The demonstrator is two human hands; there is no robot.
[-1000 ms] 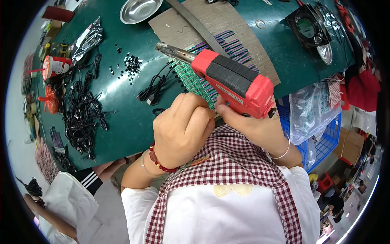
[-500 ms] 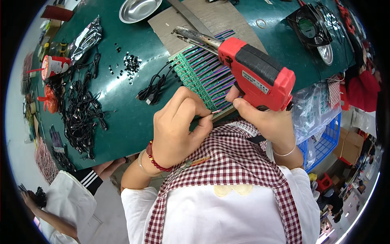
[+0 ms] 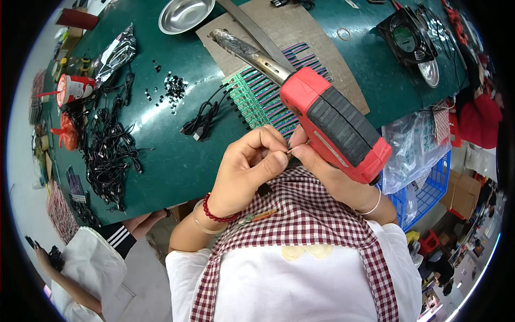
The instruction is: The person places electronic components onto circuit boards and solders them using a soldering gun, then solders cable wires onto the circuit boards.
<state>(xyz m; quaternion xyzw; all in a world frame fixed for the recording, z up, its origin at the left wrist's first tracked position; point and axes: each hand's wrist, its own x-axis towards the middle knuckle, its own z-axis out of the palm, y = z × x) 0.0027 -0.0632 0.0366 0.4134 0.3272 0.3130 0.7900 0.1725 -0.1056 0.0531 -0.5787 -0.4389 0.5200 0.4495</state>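
Note:
My right hand point(image 3: 322, 166) is wrapped around a red and black soldering gun point(image 3: 343, 126). Its long, scorched metal tip points to the far left, above the board. The thumb and a finger of that same hand also pinch at a thin wire point(image 3: 290, 151). My left hand point(image 3: 249, 163) is closed on the wire from the other side, fingertips almost touching the right ones. Just beyond the hands lies a panel of green circuit boards point(image 3: 248, 99) with rows of coloured wires point(image 3: 300, 56), partly hidden by the gun and hands.
A brown board point(image 3: 214, 51) under the circuit boards carries a metal bar point(image 3: 252, 29). Black cables point(image 3: 110, 147) and small black parts point(image 3: 174, 86) lie at left, a metal bowl point(image 3: 185, 15) at the back. A fan point(image 3: 407, 37) stands far right; a blue basket point(image 3: 424, 188) sits below.
Both hands have come together at the wire, the left moving right and the right moving left. The soldering gun has tilted and dropped nearer to me, its tip swinging left.

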